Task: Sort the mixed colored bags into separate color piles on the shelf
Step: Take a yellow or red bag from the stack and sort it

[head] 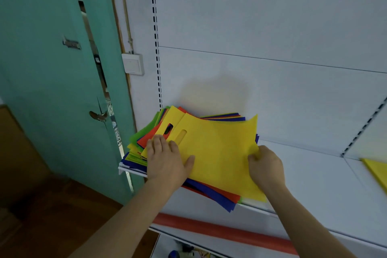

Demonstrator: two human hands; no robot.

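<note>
Both forearms reach up from the bottom of the view to the mixed pile [146,153] at the shelf's [314,184] left end. Flat and released, the left hand [165,157] presses the pile down, while the right hand [265,165] has its grip pinched on the right edge of the top yellow bag [217,153]. That bag lies flat, long axis running left to right, handle slot [181,136] toward the left. Separating one yellow bag seems the step in hand; next it likely needs sliding right toward the yellow pile [377,172], well apart.
</note>
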